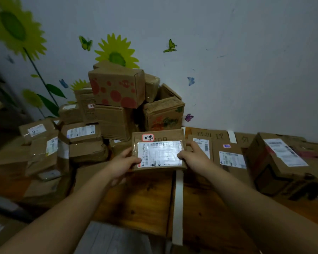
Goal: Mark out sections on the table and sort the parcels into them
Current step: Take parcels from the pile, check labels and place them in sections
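**Both hands on the flat parcel, right at the tape line**

You had the flat brown cardboard parcel (pixel 159 133) gripped from both sides. Your left hand (pixel 124 162) clamped its left edge, thumb pressed down on the corner of the white shipping label (pixel 160 155), fingers curled underneath. Your right hand (pixel 193 154) took the right edge, thumb on the label and a finger stretched along the side. A small red-bordered sticker (pixel 148 138) with handwriting sat above the label.

The parcel was face-up over the middle of the wooden surface (pixel 140 202), its near edge covering the far end of the long white tape strip (pixel 178 204) that ran back toward you. Whether it rested on the wood or hung just above it, I could not tell.

To the right of that strip, a flat brown labelled parcel (pixel 229 158) lay just beside your right hand, and a bigger brown box with a slanted label (pixel 279 162) stood farther right. A shorter white tape strip (pixel 231 136) was near the wall between handwritten cardboard signs (pixel 209 135).

To the left, a heap of brown boxes climbed the wall, topped by a cardboard box with red dots (pixel 117 88), under a yellow sunflower decal (pixel 116 52).
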Demonstrator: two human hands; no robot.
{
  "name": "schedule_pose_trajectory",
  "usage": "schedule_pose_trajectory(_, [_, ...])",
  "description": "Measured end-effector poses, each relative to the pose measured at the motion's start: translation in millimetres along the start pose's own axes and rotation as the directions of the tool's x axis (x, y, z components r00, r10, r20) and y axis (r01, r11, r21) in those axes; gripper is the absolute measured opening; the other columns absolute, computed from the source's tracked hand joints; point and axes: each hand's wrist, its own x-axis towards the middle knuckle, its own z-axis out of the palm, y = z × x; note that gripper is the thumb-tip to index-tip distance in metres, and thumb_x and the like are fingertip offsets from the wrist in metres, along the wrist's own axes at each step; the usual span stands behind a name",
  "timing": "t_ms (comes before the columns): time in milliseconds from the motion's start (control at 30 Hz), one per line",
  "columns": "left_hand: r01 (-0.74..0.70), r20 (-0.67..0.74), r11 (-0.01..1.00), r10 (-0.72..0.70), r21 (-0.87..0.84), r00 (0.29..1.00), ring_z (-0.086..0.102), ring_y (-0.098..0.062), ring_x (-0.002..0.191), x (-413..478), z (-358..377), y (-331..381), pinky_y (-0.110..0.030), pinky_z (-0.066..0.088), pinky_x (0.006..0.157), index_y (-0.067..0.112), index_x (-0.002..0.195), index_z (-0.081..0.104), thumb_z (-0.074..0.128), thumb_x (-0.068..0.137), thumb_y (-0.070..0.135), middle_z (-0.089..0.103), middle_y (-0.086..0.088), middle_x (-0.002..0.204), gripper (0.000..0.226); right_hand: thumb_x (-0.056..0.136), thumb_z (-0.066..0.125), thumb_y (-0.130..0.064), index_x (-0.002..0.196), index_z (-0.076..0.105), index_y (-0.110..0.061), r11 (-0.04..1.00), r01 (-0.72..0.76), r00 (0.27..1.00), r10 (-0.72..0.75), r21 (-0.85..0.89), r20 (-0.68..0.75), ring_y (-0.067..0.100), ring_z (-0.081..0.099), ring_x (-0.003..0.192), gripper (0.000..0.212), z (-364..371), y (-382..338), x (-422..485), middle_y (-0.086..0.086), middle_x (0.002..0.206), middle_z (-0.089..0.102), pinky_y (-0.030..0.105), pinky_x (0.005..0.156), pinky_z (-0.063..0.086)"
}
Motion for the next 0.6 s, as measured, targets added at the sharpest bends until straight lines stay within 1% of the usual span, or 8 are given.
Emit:
schedule_pose_trajectory(67, [-0.051,-0.034,0.999,0.05,-0.01,0.998,0.069,-0.015,0.076,-23,11,-3,-0.027,0.053,0.055,0.027,0.129,0.047,0.059,0.089,0.01,0.069,-0.005,0.108,0.044,0.092,0.056,-0.022,0.137,0.037,-0.025,0.998,0.039,0.999,-0.04,0.054,0.017,0.009,0.058,0.081,0.049,-11,6,-25,0.001,0.111,0.056,0.022,0.058,0.044])
schedule_pose_trajectory(133, [-0.102,-0.064,0.994,0.1,-0.031,0.993,0.066,-0.019,0.087,-38,18,-2,-0.031,0.051,0.056,0.024,0.132,0.044,0.06,0.09,0.018,0.063,-0.007,0.119,0.045,0.094,0.056,-0.029,0.137,0.039,-0.024,0.992,0.06,0.998,-0.061,0.109,0.008,0.01,0.06,0.086,0.047,-17,9,-40,0.002,0.118,0.059,0.024,0.064,0.049])
schedule_pose_trajectory(200, [-0.152,-0.072,0.986,0.147,-0.071,0.987,0.064,-0.022,0.093,-52,28,3,-0.036,0.053,0.062,0.026,0.126,0.047,0.058,0.092,0.019,0.063,-0.005,0.116,0.037,0.094,0.054,-0.039,0.13,0.045,-0.022,0.988,0.072,0.997,-0.067,0.135,-0.045,0.013,0.063,0.093,0.041,-21,11,-56,0.001,0.117,0.063,0.03,0.076,0.052])
schedule_pose_trajectory(300, [-0.229,-0.074,0.969,0.222,-0.095,0.972,0.066,-0.029,0.097,-75,45,14,-0.052,0.054,0.083,0.032,0.11,0.057,0.056,0.093,0.015,0.067,-0.011,0.11,0.025,0.095,0.054,-0.038,0.118,0.047,-0.022,0.977,0.113,0.981,-0.08,0.183,-0.178,0.006,0.062,0.083,0.029,-30,12,-84,-0.002,0.108,0.065,0.025,0.067,0.049])
schedule_pose_trajectory(367, [-0.299,-0.09,0.954,0.296,-0.022,0.951,0.067,-0.025,0.093,-84,56,21,-0.049,0.054,0.084,0.028,0.112,0.061,0.052,0.095,0.016,0.068,-0.012,0.108,0.022,0.09,0.064,-0.025,0.127,0.036,-0.031,0.958,0.21,0.947,-0.15,0.193,-0.284,0.006,0.059,0.089,0.047,-39,14,-102,-0.005,0.117,0.054,0.024,0.072,0.05])
schedule_pose_trajectory(433, [-0.377,-0.074,0.923,0.382,0.073,0.921,0.066,-0.015,0.085,-93,68,28,-0.03,0.057,0.071,0.02,0.121,0.059,0.049,0.097,0.018,0.068,-0.003,0.098,0.026,0.086,0.069,-0.017,0.139,0.034,-0.033,0.961,0.249,0.922,-0.197,0.118,-0.334,0.012,0.054,0.109,0.065,-47,22,-117,-0.008,0.125,0.048,0.03,0.085,0.05])
schedule_pose_trajectory(500, [-0.445,-0.037,0.886,0.453,0.133,0.891,0.063,-0.006,0.082,-98,81,31,-0.012,0.051,0.059,0.018,0.124,0.057,0.052,0.096,0.018,0.064,0.005,0.095,0.028,0.088,0.066,-0.019,0.121,0.053,-0.027,0.976,0.217,0.912,-0.19,0.036,-0.364,0.016,0.059,0.108,0.037,-53,31,-132,-0.013,0.11,0.059,0.028,0.078,0.049])
schedule_pose_trajectory(600, [-0.449,0.001,0.894,0.449,0.004,0.894,0.059,-0.014,0.103,-102,107,29,-0.022,0.053,0.077,0.019,0.124,0.044,0.066,0.086,0.01,0.057,-0.003,0.114,0.045,0.091,0.061,-0.025,0.092,0.056,-0.026,0.984,0.17,0.872,-0.122,0.06,-0.474,0.017,0.063,0.094,0.005,-58,52,-155,-0.012,0.091,0.062,0.029,0.07,0.049])
